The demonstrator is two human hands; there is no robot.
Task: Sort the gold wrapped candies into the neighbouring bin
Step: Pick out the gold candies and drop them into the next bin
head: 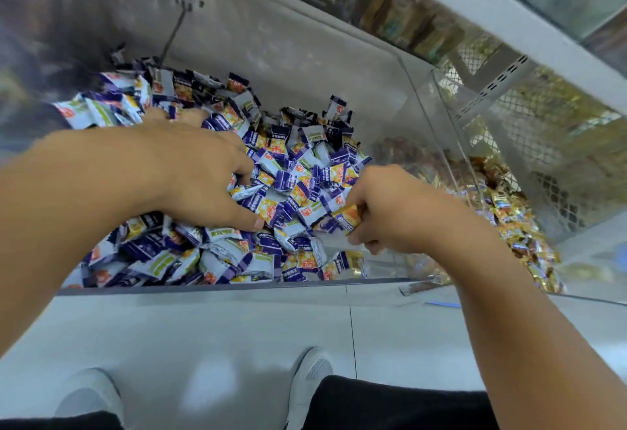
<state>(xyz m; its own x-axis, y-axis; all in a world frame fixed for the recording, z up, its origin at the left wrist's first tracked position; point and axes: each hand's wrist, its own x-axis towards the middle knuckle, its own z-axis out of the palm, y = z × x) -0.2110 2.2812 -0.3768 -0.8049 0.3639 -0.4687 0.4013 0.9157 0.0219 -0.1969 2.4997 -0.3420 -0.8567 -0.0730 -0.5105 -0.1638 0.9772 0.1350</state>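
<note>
Over two bins, right hand [383, 209] pinches one gold candy [347, 217]; left hand [200, 171] spreads wide.

I see both forearms bare, no sleeves, watch or rings on the left hand [190, 175] or right hand [390, 209]. Below, dark black trousers [390, 402] and pale grey-white sneakers [312, 375] with mesh toe panels.

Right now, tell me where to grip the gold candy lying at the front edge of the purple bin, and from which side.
Pinch the gold candy across its flat body, thumb and finger on its two long edges, coming straight down from above. It lies flat on top of the purple-and-white candies, hard against the clear front wall, so a low approach from the front is blocked. The right hand, already holding a gold piece, is nearest.
</note>
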